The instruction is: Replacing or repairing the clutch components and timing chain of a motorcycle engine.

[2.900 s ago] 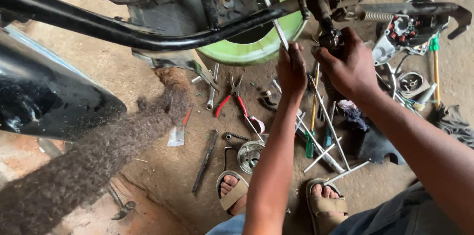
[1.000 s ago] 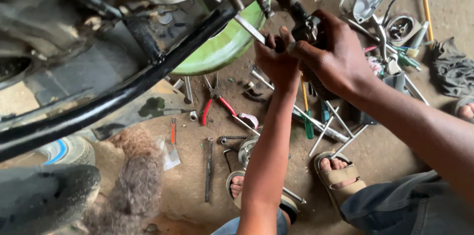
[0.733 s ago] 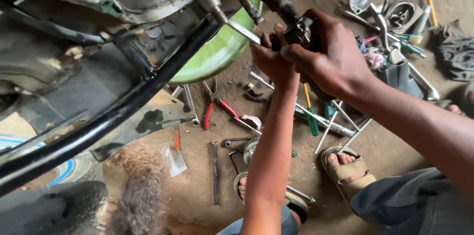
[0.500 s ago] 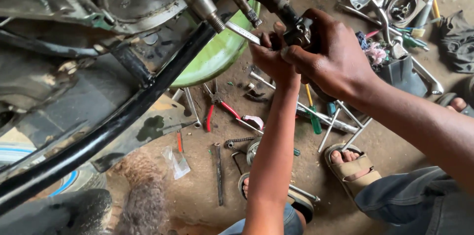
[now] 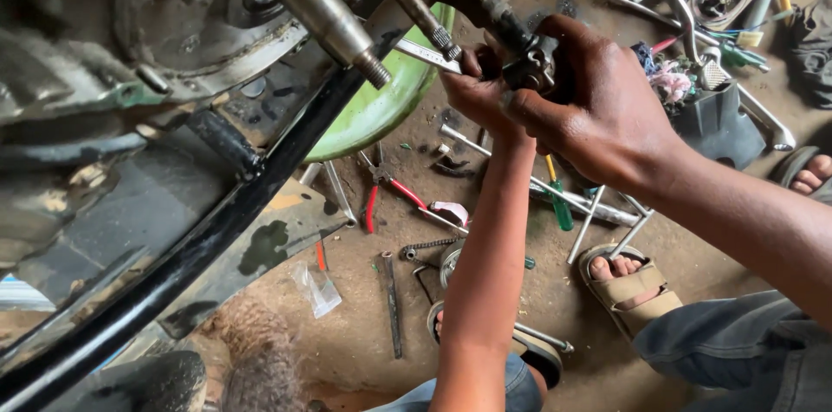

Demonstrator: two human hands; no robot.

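Note:
My left hand [image 5: 478,93] grips the end of a flat silver spanner [image 5: 425,54] that points left toward the engine. My right hand [image 5: 598,109] is wrapped around a dark metal lever fitting [image 5: 529,72] on a greasy rod [image 5: 494,18] that runs up to the motorcycle engine [image 5: 199,22]. The two hands touch each other at the fitting. A thick steel shaft [image 5: 321,13] and a thinner splined shaft [image 5: 416,6] stick out of the engine just left of my hands.
A black frame tube [image 5: 199,247] crosses diagonally at left. A green bowl [image 5: 381,104] sits under the engine. Red-handled pliers [image 5: 381,195], a green screwdriver [image 5: 559,204], long rods, small parts and a plastic bag [image 5: 316,286] lie on the dirt floor. My sandalled feet [image 5: 620,278] are below.
The view has moved in closer and lower toward the engine. Both hands stay on the spanner and the fitting, shifting only slightly.

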